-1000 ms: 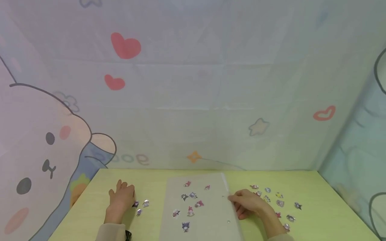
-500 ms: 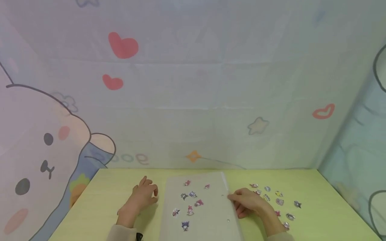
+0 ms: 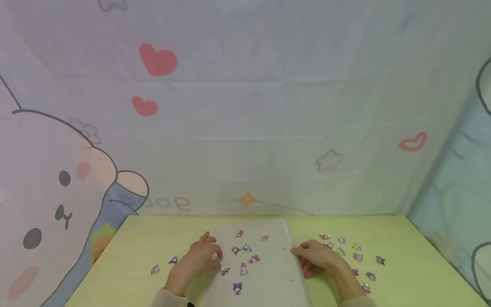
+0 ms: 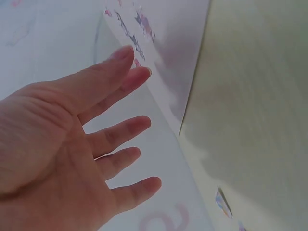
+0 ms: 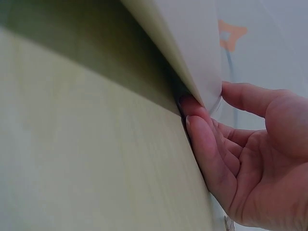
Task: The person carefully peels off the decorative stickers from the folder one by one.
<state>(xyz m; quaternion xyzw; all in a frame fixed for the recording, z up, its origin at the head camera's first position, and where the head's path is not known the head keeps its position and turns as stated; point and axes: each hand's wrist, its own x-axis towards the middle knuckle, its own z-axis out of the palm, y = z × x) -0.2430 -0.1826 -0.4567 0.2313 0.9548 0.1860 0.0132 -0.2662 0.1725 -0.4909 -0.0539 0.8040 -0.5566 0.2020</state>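
A pale, flat folder (image 3: 268, 273) lies mid-table, with several small cartoon stickers such as a dark purple one (image 3: 237, 288) on it. My right hand (image 3: 315, 258) pinches the folder's right edge. In the right wrist view the thumb (image 5: 248, 98) is on top of the raised edge and a finger is tucked beneath. My left hand (image 3: 199, 257) hovers over the folder's left edge. Its thumb and index finger come close together near the stickers, with nothing plainly held between them; the other fingers (image 4: 122, 134) are loosely stretched. Two more stickers (image 3: 174, 259) (image 3: 155, 269) lie left of this hand.
Several loose stickers (image 3: 357, 257) are scattered on the yellow table (image 3: 414, 273) right of my right hand. Two clear round studs (image 3: 284, 249) sit along the folder's right side. A printed cloth (image 3: 268, 162) hangs behind the table.
My left hand has moved right from the stickers at the left to the folder's left edge, uncovering a pink sticker. My right hand keeps its pinch on the folder.
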